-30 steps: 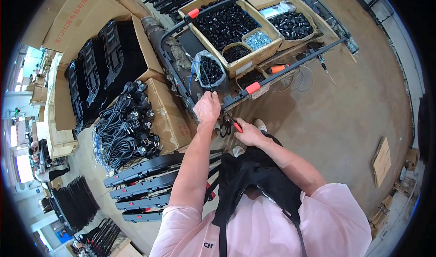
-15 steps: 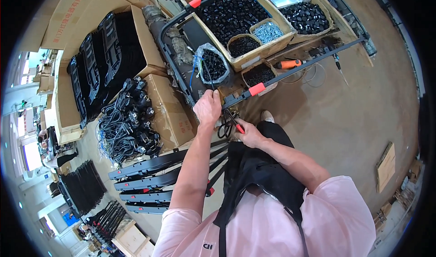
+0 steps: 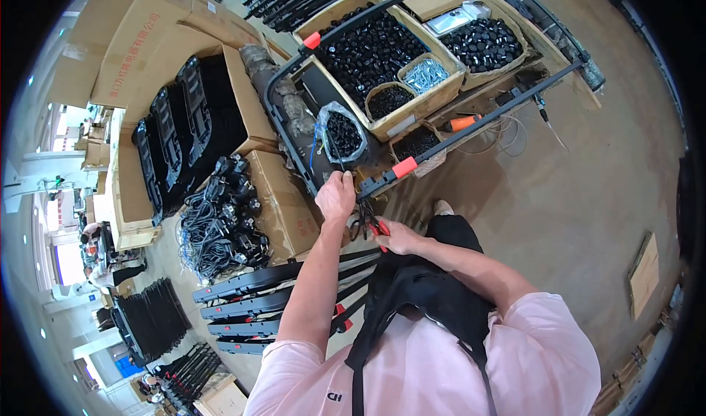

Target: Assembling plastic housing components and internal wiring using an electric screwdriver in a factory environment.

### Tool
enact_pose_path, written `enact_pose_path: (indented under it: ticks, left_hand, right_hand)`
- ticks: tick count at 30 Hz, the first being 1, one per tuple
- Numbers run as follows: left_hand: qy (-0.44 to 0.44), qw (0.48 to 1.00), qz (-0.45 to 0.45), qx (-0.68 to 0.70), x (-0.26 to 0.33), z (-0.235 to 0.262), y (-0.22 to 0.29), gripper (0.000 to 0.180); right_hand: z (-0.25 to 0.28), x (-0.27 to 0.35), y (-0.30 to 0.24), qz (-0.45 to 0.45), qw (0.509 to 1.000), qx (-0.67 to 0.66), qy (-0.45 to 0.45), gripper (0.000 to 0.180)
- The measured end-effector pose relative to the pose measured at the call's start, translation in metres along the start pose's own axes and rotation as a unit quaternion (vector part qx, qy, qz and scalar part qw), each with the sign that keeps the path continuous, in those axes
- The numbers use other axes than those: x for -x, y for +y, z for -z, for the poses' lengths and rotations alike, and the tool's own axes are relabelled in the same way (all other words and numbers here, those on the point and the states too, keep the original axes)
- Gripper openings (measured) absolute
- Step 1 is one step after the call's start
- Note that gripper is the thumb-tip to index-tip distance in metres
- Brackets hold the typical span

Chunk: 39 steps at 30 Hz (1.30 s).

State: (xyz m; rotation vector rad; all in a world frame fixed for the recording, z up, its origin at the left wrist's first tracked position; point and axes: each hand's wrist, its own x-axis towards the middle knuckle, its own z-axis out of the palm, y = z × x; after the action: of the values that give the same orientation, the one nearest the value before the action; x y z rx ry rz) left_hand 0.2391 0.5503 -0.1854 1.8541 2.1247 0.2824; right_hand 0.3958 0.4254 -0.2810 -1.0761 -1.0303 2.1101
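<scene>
My right hand (image 3: 399, 237) is closed round the red handles of a pair of pliers (image 3: 380, 229), whose dark jaws point up toward the near corner of a black tube frame (image 3: 365, 188). A black cord (image 3: 356, 230) loops down beside the jaws. My left hand (image 3: 336, 197) is closed at that same corner, just left of the frame. A thin dark strand runs up from its fingers toward a clear bag of small black parts (image 3: 343, 133). What the left fingers grip is mostly hidden. Red sleeves (image 3: 404, 167) sit on the frame's bars.
Beyond the frame, a wooden box (image 3: 375, 52) holds black caps and silver screws. An orange-handled tool (image 3: 463, 123) lies right of it. Plug cords (image 3: 220, 221) lie on a carton (image 3: 279, 203) at left, above stacked black bars (image 3: 250, 283). A board (image 3: 645, 276) is on the floor.
The red plier handles now show spread apart near the cord, with the right hand still on them. The left hand stays at the frame's corner. The whole view has shifted slightly.
</scene>
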Motion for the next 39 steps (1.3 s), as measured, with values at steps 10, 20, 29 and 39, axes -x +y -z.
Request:
enact_pose_path:
  ticks: [10,20,29,39]
  left_hand:
    - [0.019,0.998,0.051,-0.012,-0.002,0.001,-0.008,0.045]
    - [-0.004,0.997,0.065,-0.042,-0.004,0.01,-0.002,0.042]
    - [0.033,0.998,0.045,0.02,-0.006,-0.001,0.014,0.037]
    - [0.262,0.922,0.039,0.282,-0.079,0.136,-0.044,0.023]
  right_hand:
    - [0.065,0.017,-0.027,-0.14,0.976,0.164,-0.022,0.033]
    - [0.092,-0.092,0.003,-0.186,0.961,0.047,0.201,0.03]
    - [0.109,-0.119,0.052,-0.264,0.939,-0.029,0.22,0.007]
    - [0.175,-0.009,-0.038,-0.257,0.939,0.204,0.1,0.03]
